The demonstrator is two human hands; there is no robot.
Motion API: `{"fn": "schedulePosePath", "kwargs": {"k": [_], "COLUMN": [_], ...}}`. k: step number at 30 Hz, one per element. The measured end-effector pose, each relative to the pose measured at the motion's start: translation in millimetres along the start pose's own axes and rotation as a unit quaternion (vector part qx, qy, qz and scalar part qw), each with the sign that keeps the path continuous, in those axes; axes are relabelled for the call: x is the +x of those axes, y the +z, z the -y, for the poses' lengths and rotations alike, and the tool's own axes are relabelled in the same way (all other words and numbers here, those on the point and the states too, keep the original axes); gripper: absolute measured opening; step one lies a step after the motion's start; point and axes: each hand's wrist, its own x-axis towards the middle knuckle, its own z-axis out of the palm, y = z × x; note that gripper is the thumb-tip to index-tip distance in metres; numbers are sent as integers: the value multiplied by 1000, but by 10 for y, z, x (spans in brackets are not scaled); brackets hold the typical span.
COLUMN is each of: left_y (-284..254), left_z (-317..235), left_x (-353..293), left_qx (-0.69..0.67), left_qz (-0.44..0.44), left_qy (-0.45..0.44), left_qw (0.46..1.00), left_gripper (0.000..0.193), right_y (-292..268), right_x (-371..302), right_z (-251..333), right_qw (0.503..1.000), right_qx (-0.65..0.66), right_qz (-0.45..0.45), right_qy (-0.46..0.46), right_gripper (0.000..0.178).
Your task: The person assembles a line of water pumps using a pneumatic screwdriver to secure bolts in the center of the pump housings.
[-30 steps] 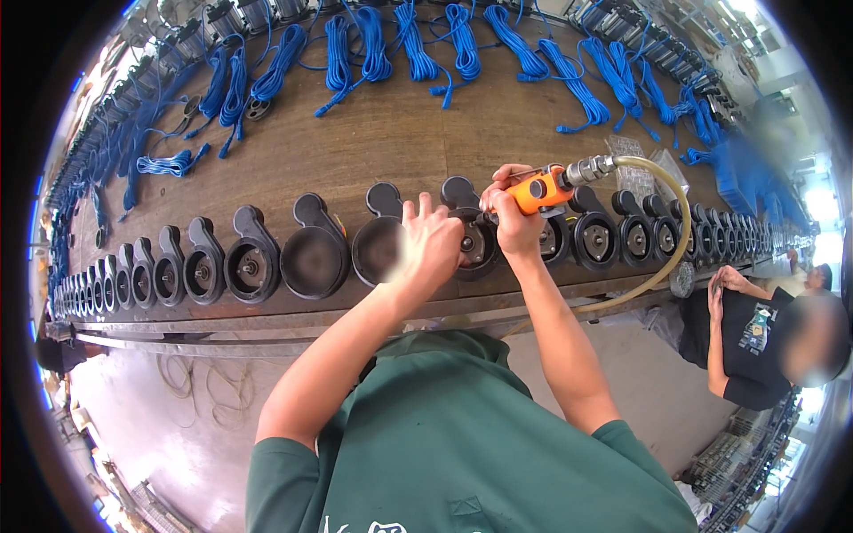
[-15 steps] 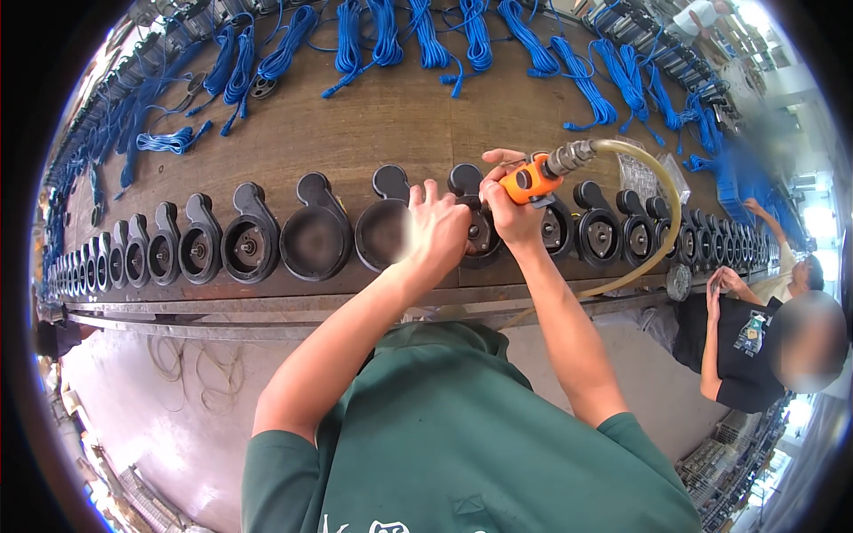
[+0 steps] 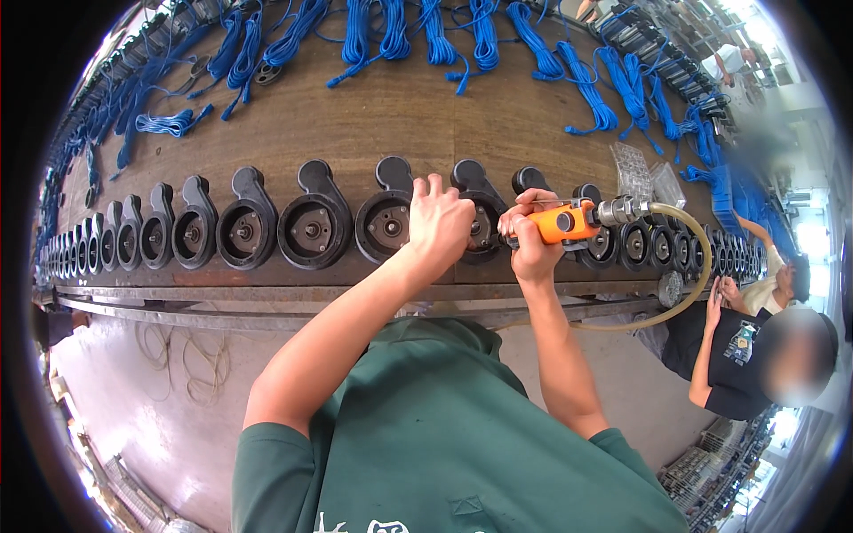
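A round black housing (image 3: 481,233) with a stubby arm and a metal centre stands in a row of the same kind before me. My left hand (image 3: 438,220) rests at its left side, index finger and thumb bent together by the rim, other fingers raised; whatever is between the fingertips is hidden. In my right hand (image 3: 535,244) is an orange air tool (image 3: 566,222), held nearly level just right of that housing, its front end towards it. A metal coupling (image 3: 619,210) joins it to a clear yellowish hose (image 3: 706,258).
More black housings (image 3: 314,229) line the bench's near edge on both sides. Bundles of blue cable (image 3: 395,31) lie along the far side. Clear plastic trays (image 3: 633,169) sit at right. A metal rail (image 3: 222,293) runs along the front; a co-worker (image 3: 711,346) is at far right.
My right hand has moved right and slightly down with the air tool, which has swung from slanting to nearly level. The hose has shifted right. My left hand has stayed beside the same housing.
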Motion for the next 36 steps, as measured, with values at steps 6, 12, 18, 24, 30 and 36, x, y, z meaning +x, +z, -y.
{"fn": "schedulePosePath", "kwargs": {"k": [6,12,18,24,30,36], "left_y": [-5,-31,-66,-31,33,-61], "left_z": [2,-2,-7,4,45,-145], "left_x": [7,18,-10,-12,-29,-573], "left_qx": [6,0,3,4,-25,-236], "left_qz": [5,15,18,13,-23,-92], "left_qy": [0,-7,-7,-11,-2,-141], "left_qw": [1000,1000,1000,1000,999,957], "left_gripper": [33,33,28,24,22,28], "right_y": [-10,-32,4,89,63,45], "right_x": [19,24,-58,-111,-63,82], "right_z": [-8,-45,-51,9,-40,44], "right_qw": [1000,999,999,997,998,998], "right_qx": [2,24,11,-63,-44,-7], "right_qz": [-1,21,46,42,49,1], "right_qy": [-7,-7,-16,-9,-20,-69], "right_gripper": [20,20,21,17,22,26]}}
